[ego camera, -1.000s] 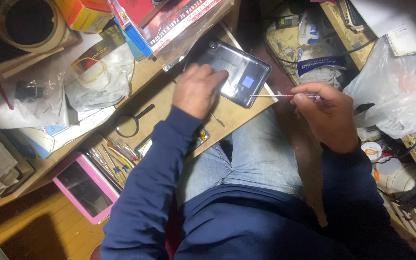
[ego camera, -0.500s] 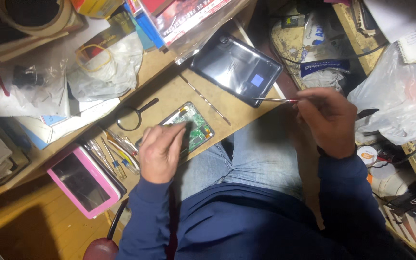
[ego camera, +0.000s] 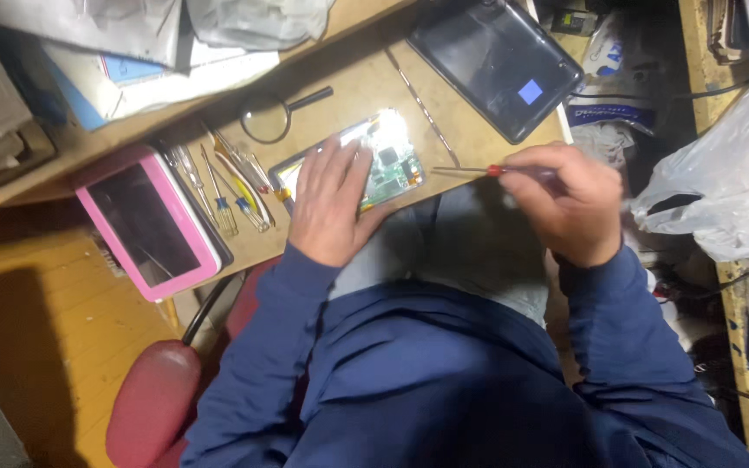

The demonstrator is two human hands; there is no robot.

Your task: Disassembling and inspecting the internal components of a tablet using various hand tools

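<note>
My left hand point(ego camera: 329, 201) lies flat on an opened device with a green circuit board point(ego camera: 389, 161), which rests on the wooden desk point(ego camera: 366, 82) near its front edge. My right hand point(ego camera: 567, 202) grips a thin screwdriver with a red collar point(ego camera: 470, 171); its metal tip points left and ends just right of the circuit board. Farther back on the desk lies a dark tablet back cover point(ego camera: 496, 61) with a small blue square sticker on it.
A pink-framed tablet point(ego camera: 149, 221) lies at the desk's left end beside several small screwdrivers point(ego camera: 231, 186). A magnifying glass point(ego camera: 275, 117) and a thin metal rod point(ego camera: 422, 108) rest behind the board. Plastic bags point(ego camera: 721, 191) and clutter fill the right. A red stool point(ego camera: 153, 403) stands below left.
My left hand left the dark tablet cover and came down onto the circuit board. My right hand carried the screwdriver down toward the board. The view shifted and drew closer.
</note>
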